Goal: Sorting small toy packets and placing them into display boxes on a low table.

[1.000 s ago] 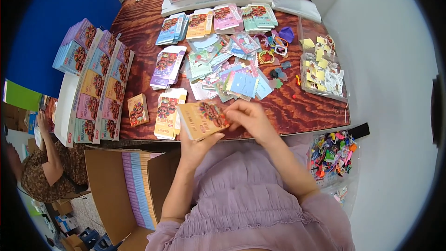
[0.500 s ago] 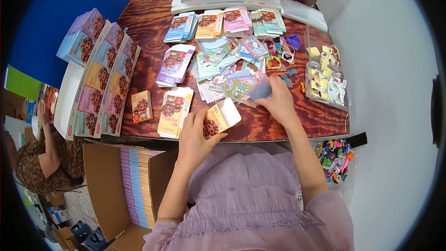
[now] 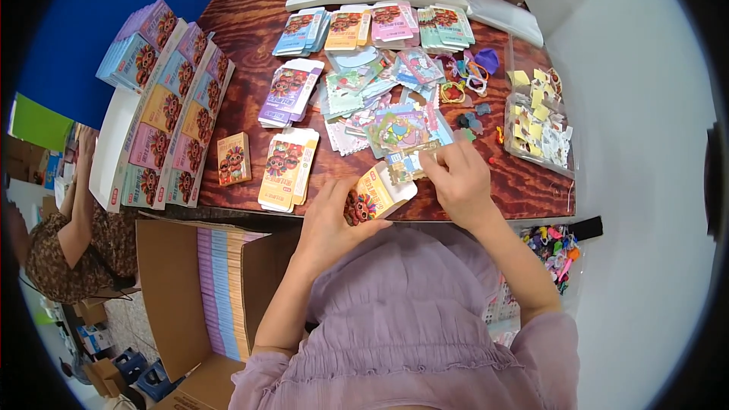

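Note:
My left hand (image 3: 325, 220) is closed around a small yellow-orange cardboard box (image 3: 382, 191), its white open end tilted up to the right. At that mouth, my right hand (image 3: 462, 181) pinches a small flat printed sheet (image 3: 404, 168), perhaps a sticker sheet; its lower edge is at the opening. Just beyond lies a loose heap of printed sticker sheets (image 3: 399, 125), several in clear wrappers. Left of my hands are a stack of flattened orange boxes (image 3: 285, 171), a made-up orange box (image 3: 233, 159) and flattened purple boxes (image 3: 290, 93).
Blue, orange, pink and green flattened boxes (image 3: 391, 24) line the back. Hair ties (image 3: 453, 93) lie near a clear tray (image 3: 538, 159) of small pieces. Filled display trays (image 3: 161, 110) stand left. A carton (image 3: 171, 296) sits below; a person (image 3: 72, 247) works beyond it.
My right hand has moved from the heap toward the box mouth, bringing a printed sheet. My left hand has shifted slightly right with the box. The whole view has shifted a little.

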Tool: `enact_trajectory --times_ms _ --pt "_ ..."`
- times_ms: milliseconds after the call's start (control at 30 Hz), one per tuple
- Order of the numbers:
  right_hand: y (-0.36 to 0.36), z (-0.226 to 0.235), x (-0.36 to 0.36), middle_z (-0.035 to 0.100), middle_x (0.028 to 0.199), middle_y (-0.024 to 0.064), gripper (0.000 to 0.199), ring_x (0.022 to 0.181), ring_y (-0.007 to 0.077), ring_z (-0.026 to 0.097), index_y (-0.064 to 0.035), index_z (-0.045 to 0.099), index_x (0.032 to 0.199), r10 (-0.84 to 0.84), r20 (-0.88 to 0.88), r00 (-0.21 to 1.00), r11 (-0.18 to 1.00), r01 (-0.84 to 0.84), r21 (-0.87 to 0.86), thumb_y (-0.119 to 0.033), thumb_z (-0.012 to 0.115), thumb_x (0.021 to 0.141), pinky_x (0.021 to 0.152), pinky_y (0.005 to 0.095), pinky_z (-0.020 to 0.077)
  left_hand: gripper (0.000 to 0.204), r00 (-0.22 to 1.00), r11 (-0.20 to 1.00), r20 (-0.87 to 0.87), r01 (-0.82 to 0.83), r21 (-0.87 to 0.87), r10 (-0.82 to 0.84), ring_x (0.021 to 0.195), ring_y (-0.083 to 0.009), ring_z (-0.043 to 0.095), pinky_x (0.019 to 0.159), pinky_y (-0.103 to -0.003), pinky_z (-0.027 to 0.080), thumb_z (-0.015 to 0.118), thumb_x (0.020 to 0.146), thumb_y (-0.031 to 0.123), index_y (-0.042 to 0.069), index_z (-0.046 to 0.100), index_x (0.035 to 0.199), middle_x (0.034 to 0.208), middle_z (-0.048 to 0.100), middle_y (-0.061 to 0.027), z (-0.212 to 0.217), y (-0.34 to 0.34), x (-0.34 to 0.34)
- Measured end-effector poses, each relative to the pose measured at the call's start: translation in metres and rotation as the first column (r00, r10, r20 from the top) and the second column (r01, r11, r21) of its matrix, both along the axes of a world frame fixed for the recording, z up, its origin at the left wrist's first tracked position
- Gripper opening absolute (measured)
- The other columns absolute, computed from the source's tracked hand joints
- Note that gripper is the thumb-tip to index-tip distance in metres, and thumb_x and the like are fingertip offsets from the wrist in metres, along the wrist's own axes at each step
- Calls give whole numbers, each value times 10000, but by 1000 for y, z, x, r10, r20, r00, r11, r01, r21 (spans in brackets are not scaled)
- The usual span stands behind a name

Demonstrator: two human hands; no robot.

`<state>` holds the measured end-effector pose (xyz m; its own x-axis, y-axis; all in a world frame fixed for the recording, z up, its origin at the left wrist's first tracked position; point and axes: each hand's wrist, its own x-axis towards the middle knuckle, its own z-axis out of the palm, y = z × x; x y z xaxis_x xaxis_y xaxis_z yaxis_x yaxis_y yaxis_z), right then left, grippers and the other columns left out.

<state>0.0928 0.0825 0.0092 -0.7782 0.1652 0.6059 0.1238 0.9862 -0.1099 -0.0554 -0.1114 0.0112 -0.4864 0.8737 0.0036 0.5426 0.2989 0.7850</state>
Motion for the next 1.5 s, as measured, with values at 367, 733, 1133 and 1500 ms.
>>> enact_trajectory --times_ms 367,733,1133,1500 --pt "-4 -1 7 597 906 46 362 824 228 557 -69 718 1026 166 -33 986 986 -167 -13 -109 638 675 671 348 473 729 1000 999 -3 -30 10 30 998 -341 615 842 -409 509 892 659 277 5 551 1242 1097 604 -158 -4 -1 -6" --pt "-29 12 1 597 1059 89 356 947 260 594 -7 640 1085 336 37 941 936 -330 -121 -107 626 744 802 365 518 720 976 991 179 130 -21 -124 1060 -313 602 902 -386 494 905 638 213 14 564 1241 1145 591 -139 6 3 -10" --pt "24 5 -13 643 966 147 229 907 311 637 -14 682 1044 -48 -111 993 768 -35 -639 -11 574 843 811 399 493 669 818 973 570 -192 131 85 1106 -195 561 885 -308 509 826 707 25 13 481 1280 1180 560 -93 -19 1 -9" --pt "119 -55 -34 626 856 126 145 790 338 637 -38 609 943 -291 119 949 729 300 -615 -161 644 875 691 427 489 757 842 986 539 -113 122 30 1123 -215 604 916 -358 550 852 717 74 -3 442 1348 1258 524 -106 -27 -6 -14"
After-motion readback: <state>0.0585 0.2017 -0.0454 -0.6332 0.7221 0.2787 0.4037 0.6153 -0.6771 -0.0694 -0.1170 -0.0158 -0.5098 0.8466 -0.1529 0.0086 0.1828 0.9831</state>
